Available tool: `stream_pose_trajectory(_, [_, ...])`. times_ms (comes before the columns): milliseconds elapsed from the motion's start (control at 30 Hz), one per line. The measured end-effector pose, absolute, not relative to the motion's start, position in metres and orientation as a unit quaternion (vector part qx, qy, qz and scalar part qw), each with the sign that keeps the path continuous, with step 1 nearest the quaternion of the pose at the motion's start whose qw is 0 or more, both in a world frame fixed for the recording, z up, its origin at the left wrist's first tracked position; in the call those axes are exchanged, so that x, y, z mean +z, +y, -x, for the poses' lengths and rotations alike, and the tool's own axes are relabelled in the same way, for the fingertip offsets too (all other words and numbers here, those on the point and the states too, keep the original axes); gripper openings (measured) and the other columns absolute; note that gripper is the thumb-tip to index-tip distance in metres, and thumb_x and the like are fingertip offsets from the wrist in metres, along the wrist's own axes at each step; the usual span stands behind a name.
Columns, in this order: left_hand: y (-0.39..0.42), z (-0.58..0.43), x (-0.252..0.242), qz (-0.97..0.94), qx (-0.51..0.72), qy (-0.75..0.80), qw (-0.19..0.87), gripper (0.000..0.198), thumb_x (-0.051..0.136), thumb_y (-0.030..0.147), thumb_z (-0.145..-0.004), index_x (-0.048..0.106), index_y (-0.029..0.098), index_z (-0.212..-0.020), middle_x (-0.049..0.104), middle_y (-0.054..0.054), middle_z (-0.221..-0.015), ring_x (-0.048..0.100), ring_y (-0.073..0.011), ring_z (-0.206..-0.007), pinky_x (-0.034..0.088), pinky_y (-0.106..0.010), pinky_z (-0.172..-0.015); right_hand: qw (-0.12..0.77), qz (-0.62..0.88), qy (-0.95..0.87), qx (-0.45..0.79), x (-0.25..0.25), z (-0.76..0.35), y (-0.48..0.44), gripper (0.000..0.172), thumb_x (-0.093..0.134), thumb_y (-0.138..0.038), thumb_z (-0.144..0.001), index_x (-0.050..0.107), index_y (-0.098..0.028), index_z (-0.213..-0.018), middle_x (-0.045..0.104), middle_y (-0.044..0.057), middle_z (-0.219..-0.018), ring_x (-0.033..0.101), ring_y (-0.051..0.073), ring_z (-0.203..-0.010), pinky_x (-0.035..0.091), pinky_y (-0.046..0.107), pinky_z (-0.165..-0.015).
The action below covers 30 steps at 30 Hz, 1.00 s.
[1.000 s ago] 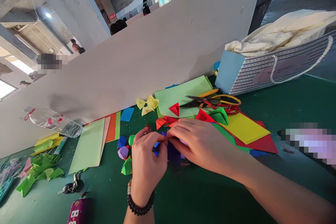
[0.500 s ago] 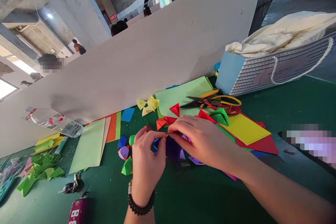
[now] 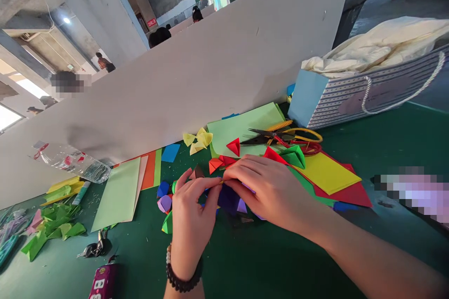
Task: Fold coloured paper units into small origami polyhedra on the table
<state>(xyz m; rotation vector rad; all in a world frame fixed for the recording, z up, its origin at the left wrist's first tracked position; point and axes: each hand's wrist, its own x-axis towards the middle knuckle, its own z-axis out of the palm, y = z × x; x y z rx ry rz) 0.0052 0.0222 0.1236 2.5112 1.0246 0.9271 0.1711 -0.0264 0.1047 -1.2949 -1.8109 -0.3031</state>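
Note:
My left hand [image 3: 196,210], with a dark bead bracelet at the wrist, pinches a tiny yellowish piece between thumb and fingertips. The fingertips of my right hand [image 3: 259,184] meet it there from the other side. Most of this piece is hidden, so its shape is unclear. Under and behind the hands are a purple paper piece [image 3: 228,200] and red folded pieces [image 3: 215,165]. Blue [image 3: 163,189], lilac [image 3: 164,204] and green [image 3: 168,223] folded shapes sit left of my left hand.
Scissors [image 3: 259,138] lie on light green sheets [image 3: 224,131]. Yellow sheets [image 3: 326,173] and a phone [image 3: 414,196] are right. A paper bag [image 3: 351,98] stands at the back right. Leftward are a bottle [image 3: 75,163], pale sheets [image 3: 117,196], keys [image 3: 96,245] and a purple tin [image 3: 103,280].
My left hand has shifted slightly left, its outer fingers lifting a little and covering more of the green shape. The pinched fingertips of both hands stay together.

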Motion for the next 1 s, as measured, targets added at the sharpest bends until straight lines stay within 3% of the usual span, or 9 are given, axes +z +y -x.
stream_pose_trajectory(133, [0.022, -0.003, 0.127, -0.86, 0.336, 0.352, 0.157, 0.006, 0.062, 0.02, -0.086, 0.067, 0.024, -0.085, 0.075, 0.004, -0.085, 0.07, -0.0148, -0.083, 0.041, -0.044, -0.106, 0.44, 0.504, -0.734, -0.12, 0.103, -0.171, -0.028, 0.011, 0.052, -0.015, -0.092, 0.061, -0.016, -0.087, 0.068, 0.005, -0.08, 0.063, 0.017, -0.075, 0.05, 0.032, -0.072])
stream_pose_trajectory(333, [0.011, -0.006, 0.124, -0.865, 0.381, 0.297, 0.134, 0.014, 0.057, 0.012, -0.086, 0.062, 0.022, -0.078, 0.074, 0.004, -0.083, 0.069, -0.0127, -0.083, 0.034, -0.043, -0.111, 0.424, 0.493, -0.752, -0.113, 0.102, -0.173, -0.035, 0.006, 0.058, -0.012, -0.088, 0.061, -0.016, -0.092, 0.07, 0.004, -0.085, 0.065, 0.018, -0.08, 0.052, 0.033, -0.074])
stream_pose_trajectory(467, [0.011, -0.007, 0.123, -0.858, 0.387, 0.273, 0.199, 0.01, 0.061, 0.018, -0.087, 0.062, 0.023, -0.095, 0.072, 0.002, -0.096, 0.067, -0.0135, -0.093, 0.037, -0.04, -0.11, 0.444, 0.466, -0.752, -0.144, 0.104, -0.182, -0.037, 0.017, 0.064, -0.005, -0.082, 0.063, -0.018, -0.094, 0.072, 0.004, -0.085, 0.066, 0.017, -0.08, 0.054, 0.032, -0.076])
stream_pose_trajectory(567, [0.015, 0.0, 0.125, -0.839, 0.366, 0.29, 0.28, 0.06, 0.078, 0.036, -0.073, 0.051, 0.023, -0.125, 0.064, -0.006, -0.123, 0.059, -0.0214, -0.114, 0.047, -0.037, -0.101, 0.468, 0.427, -0.747, -0.202, 0.106, -0.188, -0.035, 0.025, 0.067, 0.0, -0.077, 0.065, -0.018, -0.095, 0.073, 0.006, -0.091, 0.066, 0.018, -0.085, 0.057, 0.033, -0.078])
stream_pose_trajectory(633, [0.017, 0.005, 0.126, -0.816, 0.364, 0.292, 0.341, 0.071, 0.079, 0.041, -0.069, 0.047, 0.024, -0.131, 0.06, -0.007, -0.129, 0.056, -0.0219, -0.119, 0.049, -0.035, -0.1, 0.465, 0.412, -0.746, -0.239, 0.106, -0.189, -0.034, 0.028, 0.069, 0.001, -0.075, 0.066, -0.018, -0.094, 0.073, 0.008, -0.094, 0.066, 0.019, -0.086, 0.058, 0.034, -0.077])
stream_pose_trajectory(767, [0.016, 0.007, 0.125, -0.789, 0.346, 0.28, 0.423, 0.059, 0.074, 0.039, -0.076, 0.051, 0.023, -0.128, 0.061, -0.005, -0.127, 0.057, -0.0193, -0.118, 0.049, -0.03, -0.1, 0.452, 0.392, -0.752, -0.277, 0.105, -0.185, -0.033, 0.027, 0.069, 0.001, -0.075, 0.068, -0.02, -0.092, 0.071, 0.008, -0.099, 0.066, 0.02, -0.09, 0.059, 0.035, -0.076])
stream_pose_trajectory(1000, [0.018, 0.006, 0.127, -0.797, 0.331, 0.304, 0.403, 0.043, 0.07, 0.017, -0.075, 0.06, 0.022, -0.117, 0.068, -0.003, -0.111, 0.063, -0.0183, -0.1, 0.052, -0.028, -0.087, 0.438, 0.4, -0.769, -0.238, 0.098, -0.182, -0.03, 0.029, 0.069, -0.004, -0.077, 0.067, -0.024, -0.097, 0.069, 0.007, -0.108, 0.065, 0.021, -0.095, 0.059, 0.037, -0.08])
